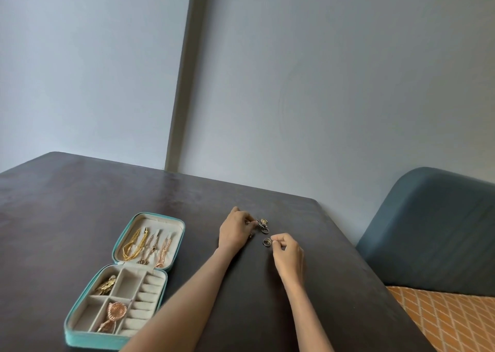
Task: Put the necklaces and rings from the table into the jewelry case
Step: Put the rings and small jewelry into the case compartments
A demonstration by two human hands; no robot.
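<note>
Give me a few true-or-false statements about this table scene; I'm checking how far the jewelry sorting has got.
1. The jewelry case lies open on the table. True.
2. Necklaces hang in the case's lid. True.
3. The ring rolls along the case's right side are full of rings. False: no rings show in them.
4. All rings are off the table. False: a small cluster of rings and a single ring lie on it.
5. The left hand rests inside the case. False: it is at the ring cluster, fingers pinched on something small.
6. The right hand is beside the single ring. True.
</note>
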